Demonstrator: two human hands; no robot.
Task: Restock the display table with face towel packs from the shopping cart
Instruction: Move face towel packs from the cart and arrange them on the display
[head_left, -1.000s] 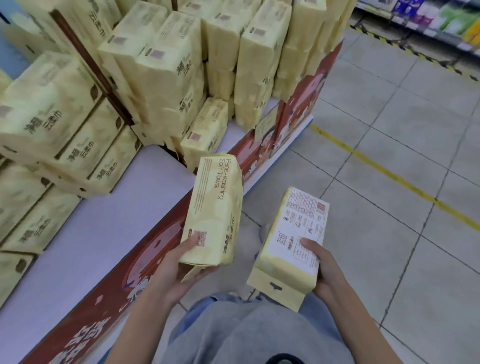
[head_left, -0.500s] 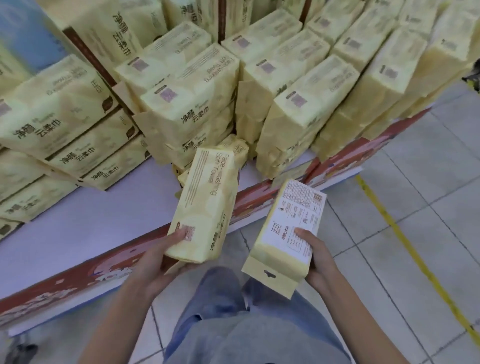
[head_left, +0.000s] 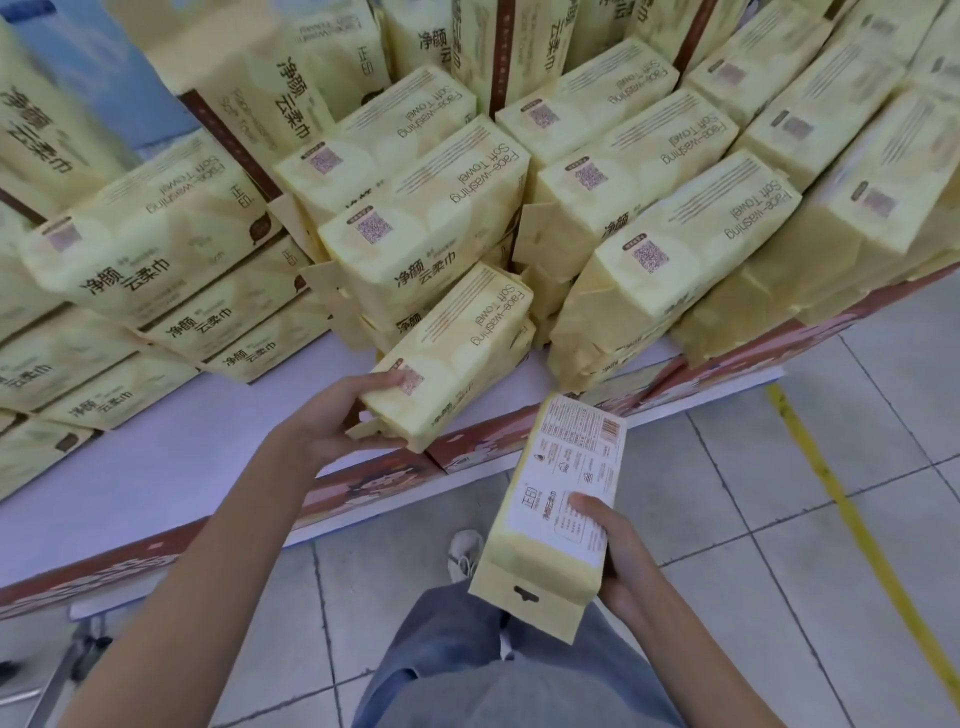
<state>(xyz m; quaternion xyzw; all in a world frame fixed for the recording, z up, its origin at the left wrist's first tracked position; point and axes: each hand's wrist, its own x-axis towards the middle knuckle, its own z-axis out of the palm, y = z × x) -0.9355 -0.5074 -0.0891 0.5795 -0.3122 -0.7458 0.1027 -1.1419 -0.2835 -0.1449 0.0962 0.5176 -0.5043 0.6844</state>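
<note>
Yellow "Soft Towel" pack (head_left: 457, 353) (left grip (head_left: 332, 421)), label-side pack (head_left: 566, 467), right grip (head_left: 621, 564)

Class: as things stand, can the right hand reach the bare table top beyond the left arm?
Probably not cleanly: the right hand grips a pack and the left arm crosses its way to the table top.

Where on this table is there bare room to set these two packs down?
Bare tabletop runs along the front edge, between the low stacks on the left and the pack in the left hand. The back and right side are crowded with piled packs up to the edge.
</note>
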